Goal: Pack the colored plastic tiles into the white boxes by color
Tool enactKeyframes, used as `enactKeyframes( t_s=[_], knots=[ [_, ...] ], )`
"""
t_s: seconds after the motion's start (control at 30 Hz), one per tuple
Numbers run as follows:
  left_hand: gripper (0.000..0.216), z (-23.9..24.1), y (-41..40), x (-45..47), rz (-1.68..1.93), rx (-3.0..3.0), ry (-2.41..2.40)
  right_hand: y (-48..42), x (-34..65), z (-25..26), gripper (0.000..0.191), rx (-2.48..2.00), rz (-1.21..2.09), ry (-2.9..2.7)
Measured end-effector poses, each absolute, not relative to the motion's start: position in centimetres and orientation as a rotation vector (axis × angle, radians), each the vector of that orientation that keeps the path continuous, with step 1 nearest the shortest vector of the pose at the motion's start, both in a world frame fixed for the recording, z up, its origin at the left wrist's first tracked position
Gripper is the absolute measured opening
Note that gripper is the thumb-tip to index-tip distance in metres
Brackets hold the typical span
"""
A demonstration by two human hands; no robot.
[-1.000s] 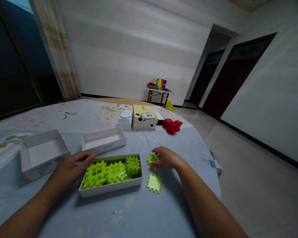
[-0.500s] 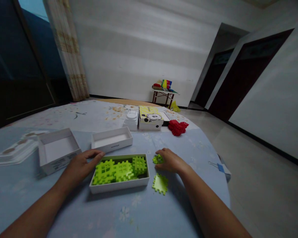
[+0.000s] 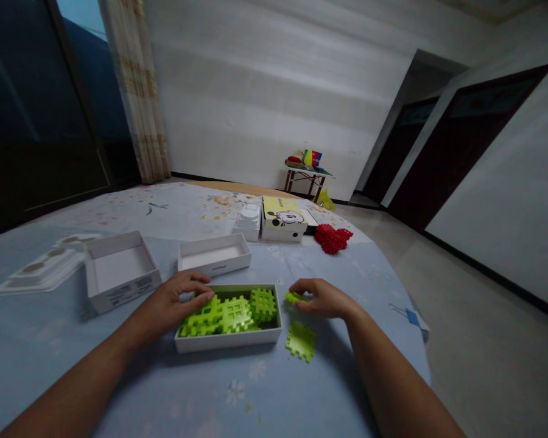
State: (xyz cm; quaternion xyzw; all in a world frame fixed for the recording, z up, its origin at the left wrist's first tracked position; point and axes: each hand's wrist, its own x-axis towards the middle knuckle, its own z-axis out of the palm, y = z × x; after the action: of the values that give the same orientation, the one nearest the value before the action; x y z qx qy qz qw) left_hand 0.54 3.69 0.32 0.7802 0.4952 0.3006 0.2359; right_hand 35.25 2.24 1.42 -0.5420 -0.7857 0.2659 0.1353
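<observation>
A white box in front of me holds several lime-green interlocking plastic pieces with notched edges, some with window-like grids. My left hand is over the box's left end; its fingers are apart, the thumb over the green pieces and the other fingertips near the back rim. To the right of the box, my right hand is closed around a small green piece, partly hidden by the fingers. Just nearer to me, a flat square green piece lies on the cloth.
Two open white box parts, a deep one and a shallow lid, stand behind the left hand. Farther back are a yellow cartoon box, white trays and red lacy material. A blue clip is at the right table edge.
My left hand has shifted rightward, its thumb now over the pieces in the box. The right hand's green piece now looks more edge-on. The whole view has swung slightly.
</observation>
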Motion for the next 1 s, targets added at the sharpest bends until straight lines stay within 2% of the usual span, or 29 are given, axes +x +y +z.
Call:
enactKeyframes(
  t_s=[0.33, 0.57, 0.83, 1.0],
  knots=[
    [0.040, 0.4, 3.9, 0.4, 0.892, 2.039, 1.421, 2.4, 35.3, 2.1, 0.027, -1.556, 0.501, -2.213],
    [0.044, 0.6, 4.2, -0.3, 0.973, 1.993, 1.504, 1.7, 34.7, 3.2, 0.020, -1.777, 0.267, -2.262],
    [0.046, 0.6, 4.2, -0.6, 1.054, 1.919, 1.533, 2.0, 34.4, 2.6, 0.029, -1.785, 0.170, -2.299],
    [0.046, 0.4, 4.3, -1.1, 1.096, 1.902, 1.556, 2.4, 32.1, 4.2, 0.034, -1.536, 0.231, -2.050]
  ],
)
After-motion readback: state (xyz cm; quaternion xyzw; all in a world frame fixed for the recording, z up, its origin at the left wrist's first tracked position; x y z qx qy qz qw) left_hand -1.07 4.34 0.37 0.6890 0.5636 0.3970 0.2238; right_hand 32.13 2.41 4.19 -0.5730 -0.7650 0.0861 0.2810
